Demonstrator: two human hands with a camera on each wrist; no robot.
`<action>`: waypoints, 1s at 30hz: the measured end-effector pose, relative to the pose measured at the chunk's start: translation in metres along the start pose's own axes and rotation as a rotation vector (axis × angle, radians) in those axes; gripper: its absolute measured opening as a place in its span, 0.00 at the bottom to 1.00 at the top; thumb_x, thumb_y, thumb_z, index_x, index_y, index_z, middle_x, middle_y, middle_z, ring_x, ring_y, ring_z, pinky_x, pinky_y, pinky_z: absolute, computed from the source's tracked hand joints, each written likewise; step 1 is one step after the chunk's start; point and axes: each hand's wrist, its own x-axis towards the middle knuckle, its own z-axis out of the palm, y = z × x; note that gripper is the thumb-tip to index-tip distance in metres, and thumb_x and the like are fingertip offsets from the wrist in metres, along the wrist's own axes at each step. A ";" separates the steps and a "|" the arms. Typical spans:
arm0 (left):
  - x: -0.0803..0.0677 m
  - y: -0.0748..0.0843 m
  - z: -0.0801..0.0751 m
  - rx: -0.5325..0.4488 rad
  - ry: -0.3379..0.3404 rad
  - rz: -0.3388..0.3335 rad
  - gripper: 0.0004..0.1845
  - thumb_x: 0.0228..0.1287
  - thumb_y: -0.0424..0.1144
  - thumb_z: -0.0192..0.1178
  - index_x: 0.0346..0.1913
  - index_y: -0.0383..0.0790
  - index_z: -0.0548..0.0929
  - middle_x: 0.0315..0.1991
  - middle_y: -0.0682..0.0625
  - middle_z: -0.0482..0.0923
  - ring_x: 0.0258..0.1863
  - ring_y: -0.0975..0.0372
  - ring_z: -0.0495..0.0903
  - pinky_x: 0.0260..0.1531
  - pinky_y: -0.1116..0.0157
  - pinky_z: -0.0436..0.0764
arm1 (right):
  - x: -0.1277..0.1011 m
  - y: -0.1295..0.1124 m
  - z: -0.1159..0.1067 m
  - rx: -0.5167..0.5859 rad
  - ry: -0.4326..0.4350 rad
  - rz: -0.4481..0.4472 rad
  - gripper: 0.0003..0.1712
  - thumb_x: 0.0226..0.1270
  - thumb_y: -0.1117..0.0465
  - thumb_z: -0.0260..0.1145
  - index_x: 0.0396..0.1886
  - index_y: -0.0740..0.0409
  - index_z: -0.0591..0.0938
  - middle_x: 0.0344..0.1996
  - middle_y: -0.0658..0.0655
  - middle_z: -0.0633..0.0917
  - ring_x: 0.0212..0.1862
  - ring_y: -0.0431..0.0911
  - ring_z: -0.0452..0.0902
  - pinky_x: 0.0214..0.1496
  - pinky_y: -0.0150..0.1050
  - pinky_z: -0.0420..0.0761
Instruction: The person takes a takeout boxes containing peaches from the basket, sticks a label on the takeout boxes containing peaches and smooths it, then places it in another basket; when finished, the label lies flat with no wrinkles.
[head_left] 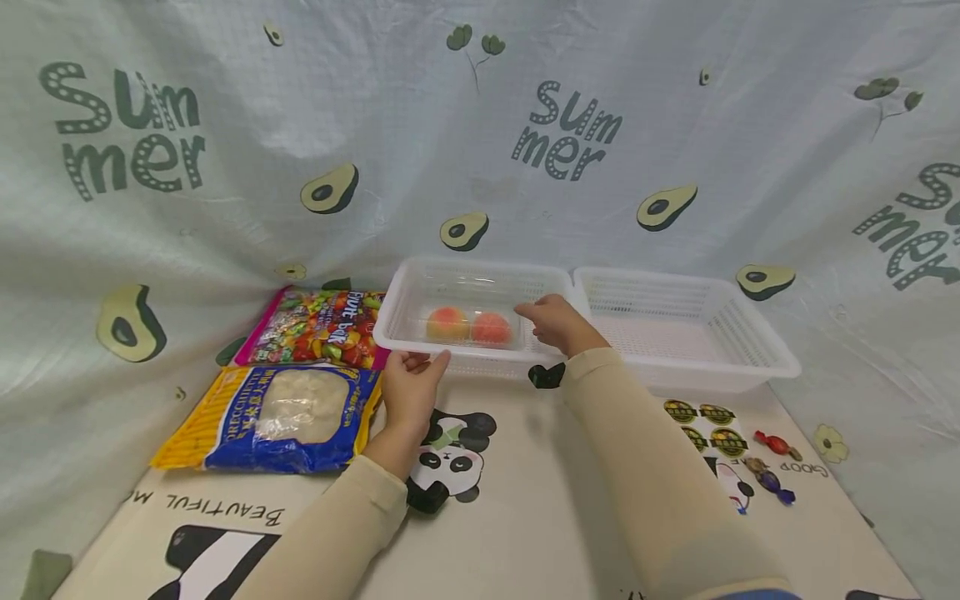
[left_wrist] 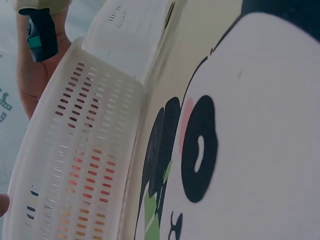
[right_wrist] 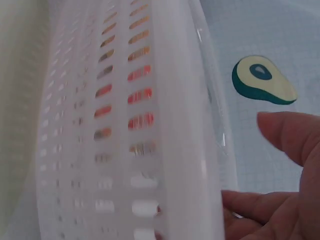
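Two red-and-yellow peaches [head_left: 447,323] lie in a clear plastic box [head_left: 468,292] inside the left white basket [head_left: 397,333]. My right hand [head_left: 558,323] reaches over this basket's front rim, its fingertips at the right end of the box. Thumb and fingers stand apart in the right wrist view, beside the basket's slotted wall [right_wrist: 175,125]. At the front left, my left hand [head_left: 412,383] touches the basket's rim with thumb and fingers apart. Only a fingertip [left_wrist: 3,204] of it shows in the left wrist view. Red fruit shows through the slots there.
A second white basket [head_left: 750,372] stands against the first on the right. To the left lie a fruit candy bag [head_left: 322,325] and a blue-and-yellow orecchiette bag [head_left: 292,412]. Several wrapped candies [head_left: 776,444] are at the right. A patterned curtain [head_left: 480,150] hangs behind.
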 end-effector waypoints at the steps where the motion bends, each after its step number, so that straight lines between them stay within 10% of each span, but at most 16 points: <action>1: 0.000 0.000 0.000 0.000 0.001 0.003 0.29 0.63 0.44 0.74 0.61 0.34 0.74 0.52 0.42 0.78 0.51 0.54 0.79 0.57 0.56 0.84 | 0.002 0.000 0.002 0.005 0.001 0.015 0.46 0.75 0.48 0.63 0.80 0.66 0.53 0.78 0.65 0.59 0.74 0.61 0.65 0.76 0.51 0.68; 15: 0.002 -0.007 0.000 0.009 0.036 0.041 0.29 0.61 0.43 0.75 0.60 0.37 0.74 0.51 0.43 0.78 0.51 0.51 0.77 0.58 0.57 0.79 | 0.028 0.008 0.021 -0.039 0.045 0.088 0.30 0.71 0.52 0.69 0.62 0.67 0.74 0.40 0.59 0.79 0.29 0.47 0.75 0.36 0.38 0.81; 30: 0.002 -0.008 0.000 0.007 0.039 0.064 0.30 0.61 0.44 0.75 0.60 0.37 0.73 0.52 0.41 0.78 0.55 0.48 0.78 0.66 0.53 0.76 | 0.024 0.006 0.021 0.032 0.062 0.097 0.24 0.71 0.52 0.66 0.57 0.65 0.76 0.25 0.52 0.74 0.28 0.43 0.73 0.36 0.35 0.80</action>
